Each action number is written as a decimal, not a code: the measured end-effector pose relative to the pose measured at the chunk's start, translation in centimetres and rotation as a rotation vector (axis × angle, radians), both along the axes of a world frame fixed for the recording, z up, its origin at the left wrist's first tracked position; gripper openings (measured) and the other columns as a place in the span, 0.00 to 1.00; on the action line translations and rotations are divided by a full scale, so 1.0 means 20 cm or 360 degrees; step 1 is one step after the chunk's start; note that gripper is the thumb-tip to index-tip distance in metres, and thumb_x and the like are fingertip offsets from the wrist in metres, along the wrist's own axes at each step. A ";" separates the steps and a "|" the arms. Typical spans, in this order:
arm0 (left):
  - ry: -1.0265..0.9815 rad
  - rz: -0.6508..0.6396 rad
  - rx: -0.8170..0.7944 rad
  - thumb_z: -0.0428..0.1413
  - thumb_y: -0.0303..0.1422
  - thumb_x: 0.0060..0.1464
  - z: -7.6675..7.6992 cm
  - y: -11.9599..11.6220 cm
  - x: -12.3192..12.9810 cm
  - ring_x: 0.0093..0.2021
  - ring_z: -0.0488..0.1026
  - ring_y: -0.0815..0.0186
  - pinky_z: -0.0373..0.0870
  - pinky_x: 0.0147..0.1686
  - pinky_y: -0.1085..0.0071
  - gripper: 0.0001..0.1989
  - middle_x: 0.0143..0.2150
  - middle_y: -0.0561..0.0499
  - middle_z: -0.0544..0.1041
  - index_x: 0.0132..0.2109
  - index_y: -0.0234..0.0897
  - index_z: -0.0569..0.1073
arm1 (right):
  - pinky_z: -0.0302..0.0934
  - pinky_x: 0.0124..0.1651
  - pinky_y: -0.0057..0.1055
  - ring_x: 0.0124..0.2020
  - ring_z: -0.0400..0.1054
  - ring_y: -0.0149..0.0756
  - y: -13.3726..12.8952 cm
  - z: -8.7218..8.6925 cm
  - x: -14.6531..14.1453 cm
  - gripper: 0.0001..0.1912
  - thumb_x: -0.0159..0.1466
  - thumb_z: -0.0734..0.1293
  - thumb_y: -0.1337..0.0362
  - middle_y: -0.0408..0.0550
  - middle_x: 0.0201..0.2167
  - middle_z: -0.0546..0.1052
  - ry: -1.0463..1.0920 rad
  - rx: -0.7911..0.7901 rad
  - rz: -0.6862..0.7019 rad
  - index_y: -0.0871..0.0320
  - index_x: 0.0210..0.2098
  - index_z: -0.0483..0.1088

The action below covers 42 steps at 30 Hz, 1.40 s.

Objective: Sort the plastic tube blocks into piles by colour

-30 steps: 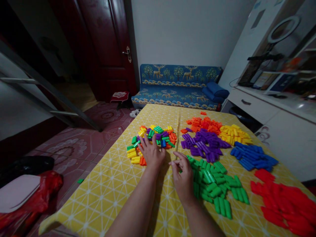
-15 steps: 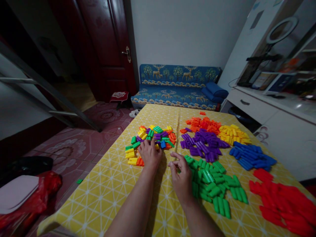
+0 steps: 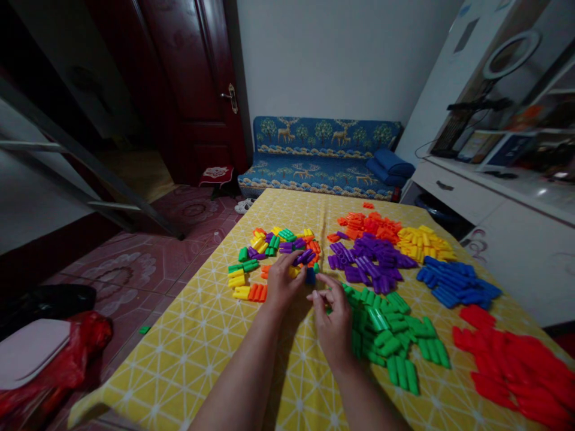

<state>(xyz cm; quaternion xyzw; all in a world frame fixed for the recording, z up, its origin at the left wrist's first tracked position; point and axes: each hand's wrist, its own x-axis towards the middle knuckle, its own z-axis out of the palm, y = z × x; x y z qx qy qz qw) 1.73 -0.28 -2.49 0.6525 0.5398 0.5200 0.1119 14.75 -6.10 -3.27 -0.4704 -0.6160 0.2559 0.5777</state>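
Observation:
My left hand [image 3: 284, 281] is over the near right side of a mixed heap of plastic building blocks [image 3: 286, 234]. A purple block [image 3: 306, 257] sits between its fingertips and thumb, and the hand appears closed on it. Right beside the thumb is a blue block [image 3: 311, 276], with a small green block [image 3: 316, 267] at its edge. My right hand [image 3: 333, 314] hovers at the left edge of the green block pile [image 3: 386, 326]. Its fingers are curved, the index finger stands apart from the thumb, and nothing shows between them.
Sorted piles of orange [image 3: 371, 225], purple [image 3: 377, 260], yellow [image 3: 426, 244], blue [image 3: 458, 281] and red blocks [image 3: 516, 365] line the right of the yellow tablecloth [image 3: 202, 353]. Behind the table stands a blue sofa [image 3: 309, 164]. One green block [image 3: 144, 330] lies on the floor.
My left hand has shifted right and slightly nearer, with a purple block now at its fingertips. The blue block has moved right and nearer. My right hand has barely moved.

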 end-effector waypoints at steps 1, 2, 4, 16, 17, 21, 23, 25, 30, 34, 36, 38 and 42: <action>-0.0085 -0.0120 0.0044 0.59 0.31 0.54 0.00 0.00 0.01 0.44 0.76 0.62 0.70 0.45 0.68 0.18 0.46 0.47 0.80 0.52 0.39 0.75 | 0.69 0.40 0.34 0.34 0.73 0.34 0.00 0.01 0.01 0.17 0.67 0.60 0.65 0.51 0.39 0.76 0.0029 0.0004 -0.0021 0.58 0.55 0.65; -0.0154 -0.0216 0.0063 0.60 0.30 0.53 0.01 -0.01 0.01 0.44 0.77 0.62 0.71 0.46 0.68 0.17 0.45 0.47 0.80 0.51 0.38 0.76 | 0.69 0.41 0.35 0.35 0.73 0.35 0.00 0.01 0.02 0.19 0.67 0.61 0.64 0.51 0.39 0.76 0.0055 0.0008 -0.0042 0.58 0.57 0.63; -0.0263 -0.0344 0.0044 0.61 0.29 0.50 0.02 -0.02 0.02 0.43 0.77 0.62 0.71 0.44 0.68 0.15 0.43 0.47 0.81 0.47 0.38 0.78 | 0.68 0.42 0.35 0.36 0.73 0.36 0.01 0.03 0.04 0.22 0.67 0.62 0.63 0.51 0.39 0.76 0.0091 0.0011 -0.0094 0.58 0.60 0.61; -0.0695 -0.0612 -0.0426 0.60 0.28 0.48 0.03 -0.10 0.15 0.35 0.75 0.65 0.70 0.37 0.74 0.07 0.32 0.51 0.80 0.36 0.35 0.81 | 0.67 0.48 0.38 0.47 0.72 0.42 0.08 0.03 0.14 0.15 0.65 0.65 0.57 0.53 0.45 0.78 -0.0085 0.0090 -0.0179 0.57 0.47 0.74; -0.0707 -0.0622 -0.0446 0.60 0.28 0.48 0.04 -0.11 0.15 0.35 0.75 0.65 0.70 0.37 0.74 0.08 0.32 0.51 0.80 0.37 0.35 0.81 | 0.67 0.48 0.38 0.47 0.72 0.42 0.08 0.04 0.14 0.14 0.65 0.65 0.57 0.53 0.45 0.78 -0.0057 0.0071 -0.0177 0.57 0.46 0.74; -0.0813 -0.0631 -0.0509 0.60 0.29 0.45 0.06 -0.13 0.19 0.34 0.74 0.65 0.69 0.36 0.74 0.11 0.32 0.51 0.79 0.39 0.35 0.79 | 0.68 0.41 0.36 0.41 0.73 0.41 0.08 0.06 0.14 0.17 0.63 0.66 0.53 0.53 0.41 0.79 0.0239 -0.0153 -0.0220 0.58 0.44 0.74; -0.0960 -0.0656 -0.0573 0.60 0.29 0.45 0.08 -0.15 0.20 0.31 0.73 0.67 0.68 0.33 0.74 0.11 0.30 0.52 0.77 0.39 0.34 0.78 | 0.67 0.36 0.33 0.37 0.72 0.39 0.07 0.08 0.13 0.18 0.62 0.67 0.51 0.51 0.38 0.78 0.0374 -0.0229 -0.0228 0.59 0.43 0.73; -0.1091 -0.0661 -0.0621 0.58 0.28 0.45 0.10 -0.16 0.21 0.29 0.71 0.68 0.67 0.31 0.75 0.08 0.28 0.53 0.75 0.36 0.34 0.76 | 0.64 0.31 0.30 0.31 0.69 0.35 0.06 0.09 0.13 0.19 0.60 0.68 0.50 0.49 0.34 0.77 0.0439 -0.0244 -0.0219 0.59 0.41 0.73; -0.1160 -0.0440 -0.0572 0.60 0.33 0.46 0.15 -0.13 0.16 0.26 0.70 0.69 0.64 0.26 0.76 0.08 0.27 0.51 0.76 0.35 0.34 0.75 | 0.59 0.29 0.27 0.25 0.62 0.29 0.06 0.10 0.16 0.17 0.62 0.67 0.51 0.43 0.29 0.73 0.0560 -0.0146 -0.0377 0.58 0.41 0.71; -0.1179 -0.0474 -0.0601 0.60 0.40 0.49 0.14 -0.12 0.15 0.19 0.65 0.72 0.59 0.20 0.77 0.15 0.25 0.53 0.76 0.40 0.35 0.73 | 0.59 0.28 0.26 0.26 0.63 0.29 0.07 0.10 0.18 0.18 0.61 0.68 0.50 0.43 0.28 0.72 0.0586 -0.0249 -0.0297 0.58 0.40 0.72; -0.1162 -0.0539 -0.0589 0.61 0.41 0.49 0.13 -0.12 0.16 0.18 0.64 0.73 0.59 0.21 0.77 0.16 0.24 0.54 0.74 0.42 0.36 0.74 | 0.60 0.27 0.25 0.27 0.64 0.30 0.07 0.11 0.18 0.21 0.59 0.70 0.50 0.44 0.30 0.74 0.0589 -0.0360 -0.0111 0.58 0.44 0.72; -0.1138 -0.0562 -0.0578 0.61 0.42 0.48 0.11 -0.13 0.16 0.19 0.65 0.72 0.60 0.22 0.77 0.17 0.25 0.55 0.73 0.42 0.36 0.74 | 0.59 0.24 0.24 0.26 0.64 0.30 0.06 0.12 0.16 0.24 0.58 0.70 0.49 0.45 0.30 0.74 0.0595 -0.0458 0.0073 0.58 0.47 0.72; -0.1087 -0.0549 -0.0571 0.62 0.41 0.47 0.09 -0.13 0.14 0.26 0.70 0.68 0.66 0.27 0.74 0.18 0.28 0.53 0.74 0.44 0.37 0.75 | 0.56 0.19 0.24 0.20 0.60 0.28 0.07 0.13 0.16 0.25 0.56 0.71 0.49 0.43 0.25 0.72 0.0515 -0.0599 0.0303 0.59 0.47 0.74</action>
